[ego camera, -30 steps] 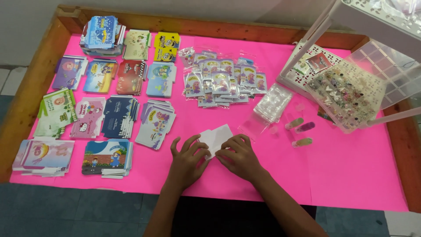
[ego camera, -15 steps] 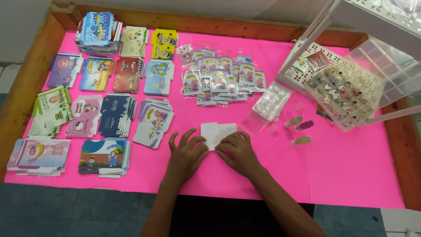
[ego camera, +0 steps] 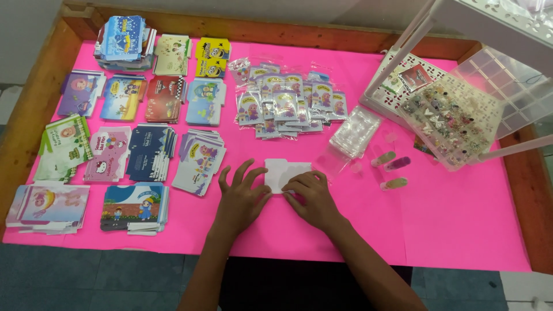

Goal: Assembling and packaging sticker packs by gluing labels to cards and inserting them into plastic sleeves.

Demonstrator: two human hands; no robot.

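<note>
Here, starting at the left of the frame, I see stacks of colourful printed cards (ego camera: 144,152) laid in rows over the pink sheet (ego camera: 461,230) that covers the wooden bench (ego camera: 29,115), with a taller blue pile (ego camera: 122,39) at the upper left. Moving toward the middle, a spread of small clear packets with printed inserts (ego camera: 288,103) lies in the upper centre. Just below them, in the lower centre, sits the white folded card (ego camera: 285,173), flat on the sheet, its long axis running roughly left to right across the frame. My left hand (ego camera: 242,198) lies flat with fingers spread apart, its fingertips at the card's left lower edge; it grips nothing. My right hand (ego camera: 311,198) presses down on the card's lower right part, fingers bent and close together, covering that corner rather than pinching it. The card lies just beyond both hands, toward the top of the frame, and the right hand is the one further onto it. Further right, a stack of empty clear bags (ego camera: 356,131) lies near three small vials (ego camera: 391,170), and at the upper right a clear compartment box of tiny trinkets (ego camera: 455,121) rests beside a white rack (ego camera: 489,23).
</note>
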